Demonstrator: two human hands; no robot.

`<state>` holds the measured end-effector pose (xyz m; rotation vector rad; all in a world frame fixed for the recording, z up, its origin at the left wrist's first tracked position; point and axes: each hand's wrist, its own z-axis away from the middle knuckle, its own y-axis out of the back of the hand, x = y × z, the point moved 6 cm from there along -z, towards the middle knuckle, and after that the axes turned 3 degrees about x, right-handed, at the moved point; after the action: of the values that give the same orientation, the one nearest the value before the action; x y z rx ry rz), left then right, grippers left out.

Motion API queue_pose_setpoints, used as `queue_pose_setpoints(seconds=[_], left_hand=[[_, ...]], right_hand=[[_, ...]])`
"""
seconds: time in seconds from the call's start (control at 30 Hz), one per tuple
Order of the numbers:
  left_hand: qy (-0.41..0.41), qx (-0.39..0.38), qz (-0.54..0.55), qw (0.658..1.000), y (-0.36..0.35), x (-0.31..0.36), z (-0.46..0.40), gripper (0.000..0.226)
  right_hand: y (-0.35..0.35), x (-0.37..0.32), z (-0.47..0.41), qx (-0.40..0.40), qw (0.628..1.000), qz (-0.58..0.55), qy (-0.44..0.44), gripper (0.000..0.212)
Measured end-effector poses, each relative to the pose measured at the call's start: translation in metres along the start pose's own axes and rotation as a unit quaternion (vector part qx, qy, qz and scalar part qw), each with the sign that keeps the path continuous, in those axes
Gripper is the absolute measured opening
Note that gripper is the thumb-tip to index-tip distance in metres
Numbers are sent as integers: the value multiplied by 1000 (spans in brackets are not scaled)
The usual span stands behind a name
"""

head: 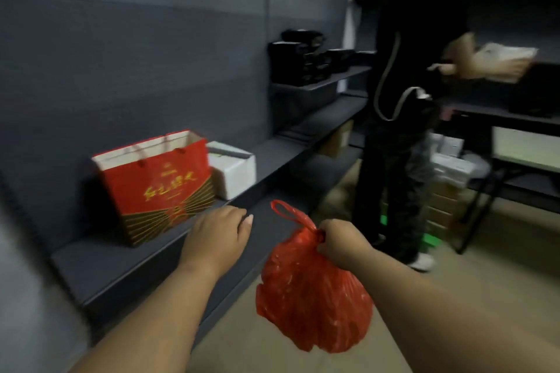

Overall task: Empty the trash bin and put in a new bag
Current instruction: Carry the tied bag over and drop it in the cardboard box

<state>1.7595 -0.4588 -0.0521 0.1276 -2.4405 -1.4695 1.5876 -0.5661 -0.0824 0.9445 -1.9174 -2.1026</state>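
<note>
A full red plastic trash bag hangs in the air above the floor, its neck bunched and tied, one loop handle sticking up. My right hand is closed around that neck and carries the bag. My left hand hovers palm down over the front edge of a low dark shelf, holding nothing, fingers loosely curled. No trash bin is in view.
A red gift bag and a white box stand on the low dark shelf at left. A person in dark clothes stands ahead by more shelving with boxes. The floor lies between.
</note>
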Motion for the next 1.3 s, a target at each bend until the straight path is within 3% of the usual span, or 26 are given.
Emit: queue_pose_setpoints(seconds=[0.17, 0.33, 0.63, 0.97, 1.3], left_hand=[[-127, -28, 70, 989, -29, 186, -37, 77], [-266, -52, 103, 957, -60, 405, -33, 49], [-461, -92, 210, 857, -87, 776, 76, 42], [-638, -132, 263, 712, -66, 1039, 246, 44], [-750, -133, 307, 570, -74, 1247, 377, 43]], right_hand=[[84, 160, 73, 64, 987, -14, -148, 24], [159, 325, 184, 114, 949, -30, -291, 25], [263, 564, 452, 186, 843, 3, -504, 24], [301, 681, 714, 260, 674, -5, -691, 26], [311, 779, 892, 290, 506, -39, -811, 23]])
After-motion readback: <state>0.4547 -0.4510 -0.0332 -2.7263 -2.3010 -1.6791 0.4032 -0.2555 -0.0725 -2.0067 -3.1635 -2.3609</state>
